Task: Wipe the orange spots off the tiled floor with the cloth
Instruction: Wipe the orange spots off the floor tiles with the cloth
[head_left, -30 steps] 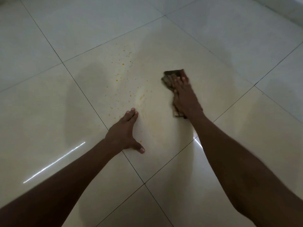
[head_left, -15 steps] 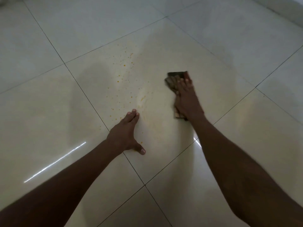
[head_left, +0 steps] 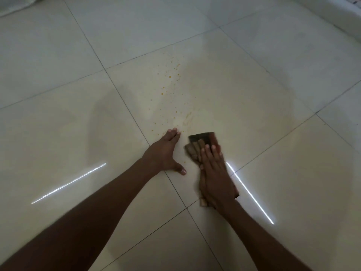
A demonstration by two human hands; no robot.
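Note:
Small orange spots (head_left: 169, 76) are scattered over one glossy cream floor tile (head_left: 244, 90), running from its far part down to a pale smeared patch (head_left: 185, 119). My right hand (head_left: 214, 173) lies flat on a brown cloth (head_left: 203, 140) and presses it to the floor, just below and right of the smear. The cloth sticks out beyond my fingertips and also shows under my wrist. My left hand (head_left: 165, 153) rests palm down on the tile, fingers together and thumb spread, its fingertips touching the nearest spots. It holds nothing.
Dark grout lines (head_left: 125, 102) divide the floor into large tiles. Bright light streaks (head_left: 68, 183) reflect on the tiles left and right of my arms. A white raised edge (head_left: 332, 10) runs along the far right corner.
My right hand has dragged the cloth toward me and leftward, close beside my left hand. The left hand stays planted. The view has tilted, so the spots sit farther up.

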